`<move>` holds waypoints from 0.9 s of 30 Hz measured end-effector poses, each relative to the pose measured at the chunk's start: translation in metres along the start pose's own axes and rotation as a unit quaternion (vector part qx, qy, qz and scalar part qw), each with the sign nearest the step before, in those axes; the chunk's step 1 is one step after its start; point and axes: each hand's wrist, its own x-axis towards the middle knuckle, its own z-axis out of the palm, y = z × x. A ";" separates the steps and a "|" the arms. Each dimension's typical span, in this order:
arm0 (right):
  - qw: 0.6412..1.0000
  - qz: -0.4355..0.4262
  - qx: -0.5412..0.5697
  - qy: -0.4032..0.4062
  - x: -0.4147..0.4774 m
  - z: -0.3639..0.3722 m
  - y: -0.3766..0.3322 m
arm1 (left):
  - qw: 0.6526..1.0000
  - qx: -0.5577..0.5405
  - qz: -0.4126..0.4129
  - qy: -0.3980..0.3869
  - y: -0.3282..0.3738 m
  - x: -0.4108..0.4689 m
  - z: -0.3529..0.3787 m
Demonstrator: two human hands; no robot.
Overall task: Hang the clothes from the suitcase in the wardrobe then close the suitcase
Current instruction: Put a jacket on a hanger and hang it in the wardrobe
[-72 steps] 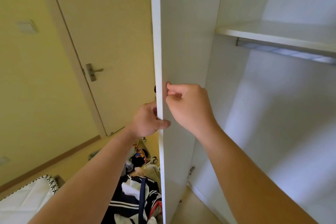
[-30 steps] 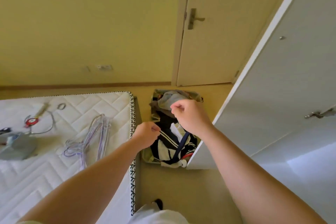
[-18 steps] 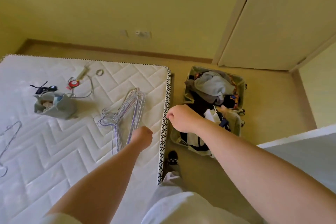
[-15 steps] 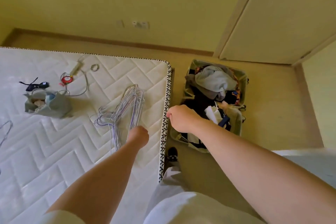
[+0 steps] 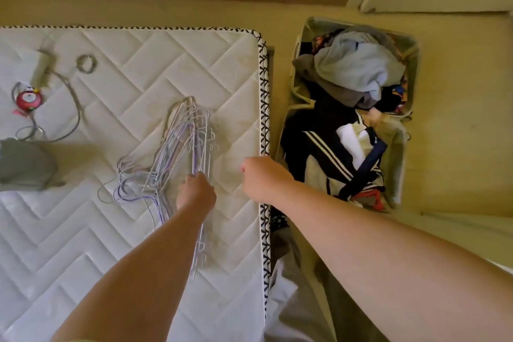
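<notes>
Here the left hand [image 5: 195, 191] sits on the near part of the pile of wire hangers [image 5: 180, 153] on the bed [image 5: 138, 64]. Its fingers are tucked under the knuckles, so I cannot tell if they have closed on a wire. The pile's long axis runs away from the person, roughly in line with that forearm. The right hand [image 5: 261, 178], loosely curled and holding nothing, hovers near the bed's edge. The clothes [image 5: 352, 69] fill the open suitcase [image 5: 401, 147] on the floor to the right.
</notes>
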 end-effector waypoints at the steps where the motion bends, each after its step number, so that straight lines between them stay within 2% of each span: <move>1: 1.000 0.008 0.002 -0.005 0.008 0.005 0.004 | 1.000 0.018 0.004 0.012 -0.001 0.006 0.009; 4: 0.999 0.029 0.007 -0.013 0.023 0.018 0.021 | 0.997 0.050 0.008 0.051 -0.002 0.019 0.024; 11: 0.998 0.052 0.024 -0.024 0.017 0.021 0.037 | 0.993 -0.009 -0.081 0.089 -0.002 -0.001 0.017; 14: 0.999 0.041 0.022 -0.010 0.006 0.008 0.032 | 0.985 -0.098 -0.091 0.105 -0.006 -0.019 0.005; 17: 1.000 0.026 0.014 -0.006 -0.009 -0.005 0.026 | 0.980 -0.142 -0.070 0.117 -0.012 -0.039 -0.007; 19: 1.000 0.019 0.009 -0.008 -0.015 -0.011 0.024 | 0.980 -0.152 -0.056 0.112 -0.016 -0.044 -0.009; 23: 1.000 0.005 0.006 -0.020 -0.018 -0.015 0.016 | 0.984 -0.127 -0.081 0.092 -0.029 -0.041 0.000; 27: 1.000 -0.002 0.001 -0.027 -0.015 0.000 0.012 | 0.977 -0.194 -0.084 0.025 -0.041 -0.031 0.018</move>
